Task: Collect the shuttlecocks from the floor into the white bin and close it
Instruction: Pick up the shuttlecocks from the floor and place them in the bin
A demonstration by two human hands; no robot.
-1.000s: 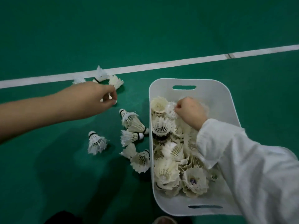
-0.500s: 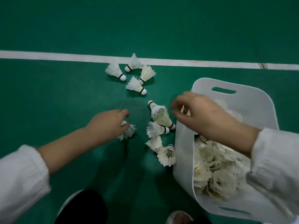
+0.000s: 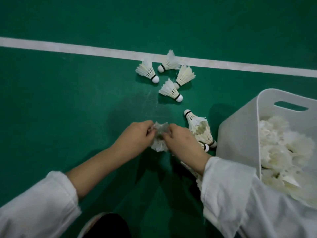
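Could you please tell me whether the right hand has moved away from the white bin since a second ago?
Yes. The right hand has left the white bin and now meets the left hand over the floor, leftward.

Two hands [image 3: 137,138], one white bin [image 3: 240,134], four far shuttlecocks [image 3: 171,90]

Head-worn view, steeply down, close above floor [image 3: 68,117]

Badminton court: green floor [image 3: 68,117], white boundary line [image 3: 85,49], scattered shuttlecocks [image 3: 171,91].
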